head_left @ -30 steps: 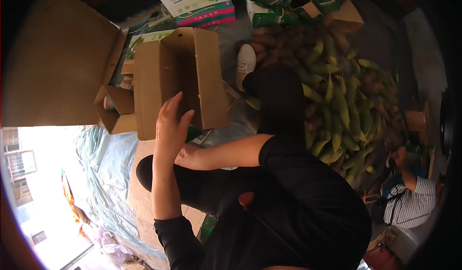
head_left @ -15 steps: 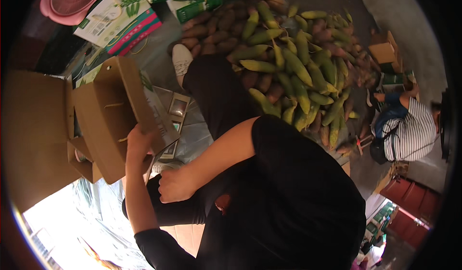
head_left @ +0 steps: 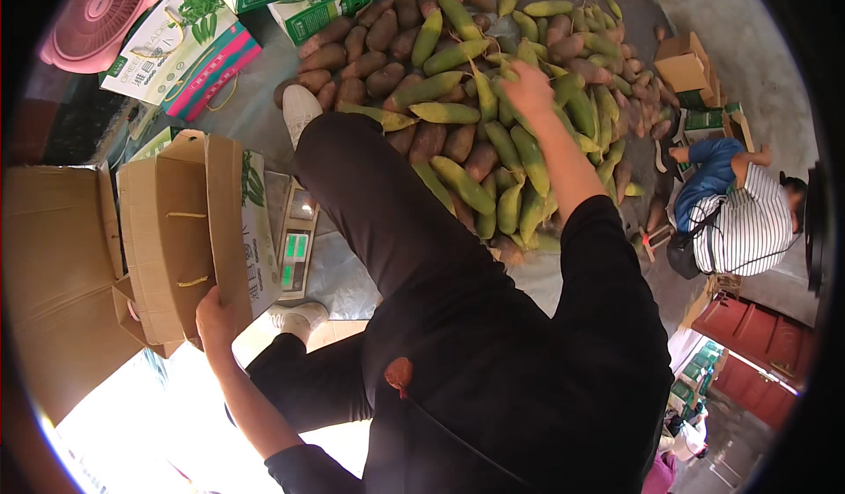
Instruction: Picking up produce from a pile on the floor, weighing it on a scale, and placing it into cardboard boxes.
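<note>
At the left, my left hand (head_left: 216,320) holds the lower near edge of an open cardboard carton (head_left: 172,230) with yellow cord handles. The carton's printed outer side faces a scale (head_left: 297,243) with a lit green display. My right arm stretches over a large heap of green radishes (head_left: 458,180). My right hand (head_left: 531,93) is down on the upper part of this heap; its fingertips are hidden among the radishes, so I cannot see whether they grip one. Darker reddish-brown roots (head_left: 370,62) lie beside and under the green ones.
A pink plastic basket (head_left: 101,10), a white printed carton (head_left: 172,40) and green boxes (head_left: 321,11) stand at the far left. A brown carton (head_left: 685,64) lies at the far right, near a crouching person in a striped top (head_left: 748,225). My shoe (head_left: 301,111) touches the heap's edge.
My right hand has gone from beside my knee up and right onto the radish heap. My left hand has slid lower on the carton, and the scale's display is now visible, lit green.
</note>
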A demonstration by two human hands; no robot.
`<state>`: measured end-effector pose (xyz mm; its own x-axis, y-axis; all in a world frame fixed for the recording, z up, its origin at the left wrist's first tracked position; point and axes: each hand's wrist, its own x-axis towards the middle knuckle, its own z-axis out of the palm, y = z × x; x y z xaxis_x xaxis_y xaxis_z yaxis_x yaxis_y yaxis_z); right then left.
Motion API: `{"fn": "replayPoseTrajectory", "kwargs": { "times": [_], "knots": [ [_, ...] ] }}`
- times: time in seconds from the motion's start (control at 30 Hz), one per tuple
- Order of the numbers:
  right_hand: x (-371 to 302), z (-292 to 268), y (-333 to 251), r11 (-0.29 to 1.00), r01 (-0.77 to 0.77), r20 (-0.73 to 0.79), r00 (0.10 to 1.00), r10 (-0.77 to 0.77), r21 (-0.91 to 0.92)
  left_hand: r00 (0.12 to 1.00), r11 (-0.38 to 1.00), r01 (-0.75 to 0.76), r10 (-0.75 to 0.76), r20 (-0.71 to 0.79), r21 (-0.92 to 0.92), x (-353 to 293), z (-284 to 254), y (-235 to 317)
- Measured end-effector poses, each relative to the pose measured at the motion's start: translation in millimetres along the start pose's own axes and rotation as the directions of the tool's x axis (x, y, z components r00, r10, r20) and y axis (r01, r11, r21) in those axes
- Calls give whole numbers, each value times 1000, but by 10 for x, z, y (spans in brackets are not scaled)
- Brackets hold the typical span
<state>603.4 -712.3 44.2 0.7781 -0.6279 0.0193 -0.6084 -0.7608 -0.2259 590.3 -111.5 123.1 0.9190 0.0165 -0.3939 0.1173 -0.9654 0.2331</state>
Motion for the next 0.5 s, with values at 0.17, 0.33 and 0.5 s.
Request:
{"fn": "replayPoseTrajectory", "kwargs": {
  "times": [0.17, 0.33, 0.5],
  "knots": [
    [-159, 102, 1214, 819, -487, 140, 828, 543, -303, 1000, 999, 22, -21, -23, 33, -37, 10, -68],
    [-238, 332, 1751, 811, -538, 349, 733, 584, -230, 1000, 997, 21, -19, -22, 79, -69, 53, -103],
    [-329, 130, 1357, 694, -615, 240, 659, 713, -375, 998, 998, 30, -32, -59, -48, -75, 148, -87]
  ]
}}
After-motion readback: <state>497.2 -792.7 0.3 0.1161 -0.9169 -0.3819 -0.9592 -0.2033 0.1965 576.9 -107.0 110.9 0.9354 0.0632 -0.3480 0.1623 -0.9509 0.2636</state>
